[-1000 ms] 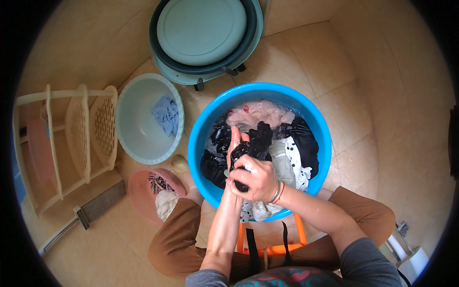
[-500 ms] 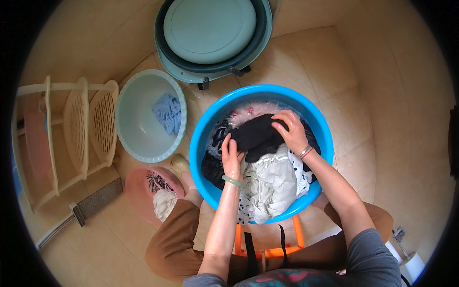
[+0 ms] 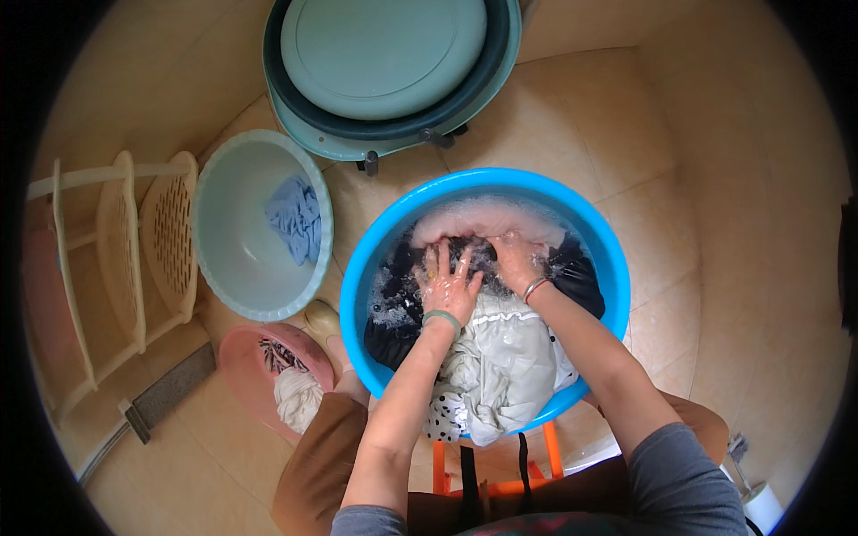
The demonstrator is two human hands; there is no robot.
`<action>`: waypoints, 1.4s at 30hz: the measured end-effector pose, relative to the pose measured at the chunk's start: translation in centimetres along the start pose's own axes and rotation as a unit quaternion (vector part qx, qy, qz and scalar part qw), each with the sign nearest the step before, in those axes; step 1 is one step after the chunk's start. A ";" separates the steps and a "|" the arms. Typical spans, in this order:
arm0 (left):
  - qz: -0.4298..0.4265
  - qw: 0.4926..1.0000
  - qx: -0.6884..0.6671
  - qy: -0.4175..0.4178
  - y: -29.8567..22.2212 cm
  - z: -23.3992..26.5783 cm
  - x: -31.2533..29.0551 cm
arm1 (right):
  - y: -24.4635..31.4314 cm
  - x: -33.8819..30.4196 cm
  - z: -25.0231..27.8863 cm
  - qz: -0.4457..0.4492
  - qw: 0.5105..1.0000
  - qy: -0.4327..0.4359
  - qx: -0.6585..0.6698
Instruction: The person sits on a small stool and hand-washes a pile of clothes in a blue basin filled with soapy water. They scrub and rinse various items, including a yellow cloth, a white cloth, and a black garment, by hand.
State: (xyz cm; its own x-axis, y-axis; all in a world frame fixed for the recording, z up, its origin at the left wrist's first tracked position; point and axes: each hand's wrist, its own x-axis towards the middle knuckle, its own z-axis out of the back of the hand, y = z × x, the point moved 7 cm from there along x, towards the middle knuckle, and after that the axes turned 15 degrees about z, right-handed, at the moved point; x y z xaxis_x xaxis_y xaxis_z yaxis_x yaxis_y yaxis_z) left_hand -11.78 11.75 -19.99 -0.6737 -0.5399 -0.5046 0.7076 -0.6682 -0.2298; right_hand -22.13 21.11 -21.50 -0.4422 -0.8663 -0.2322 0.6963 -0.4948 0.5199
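In a wide blue basin of sudsy water, my left hand lies with fingers spread, pressing on wet black cloth. My right hand pushes down at the right of that cloth; its fingers look stretched out, the tips partly hidden by water and suds. Beyond both hands, a pale pink cloth floats under foam. Toward me, an off-white garment with a gathered band hangs over the near rim, with black-dotted white fabric beside it. More dark cloth lies along the right side.
A pale green basin holding blue cloth stands left. Near it, a pink basin contains white and patterned cloth. A folded teal tub leans at the back. A cream rack and a brush-like tool lie far left. An orange stool is below.
Both hands have gone down from holding up the black cloth to pressing it into the water. More of the pink cloth now shows at the far side.
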 end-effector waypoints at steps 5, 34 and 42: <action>0.048 0.994 -0.004 0.096 0.6 0.1 2.1 | -0.8 0.4 -2.4 -0.071 0.982 0.122 0.126; 0.093 0.164 -0.880 0.436 -7.3 8.4 -15.9 | 17.9 -20.4 18.4 0.055 0.780 -0.267 0.564; 0.114 0.168 -0.833 0.515 -10.3 11.3 -22.4 | 4.4 -16.0 1.0 -0.129 0.540 -0.133 0.821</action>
State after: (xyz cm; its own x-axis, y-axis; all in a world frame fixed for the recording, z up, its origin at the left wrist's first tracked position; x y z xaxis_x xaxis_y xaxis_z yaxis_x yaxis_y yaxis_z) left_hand -6.39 24.94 3.11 -0.8009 0.4940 -0.3384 0.3460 0.8431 0.4117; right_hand -12.61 32.86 -14.68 -0.6231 -0.6344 -0.4574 -0.7508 0.3211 0.5773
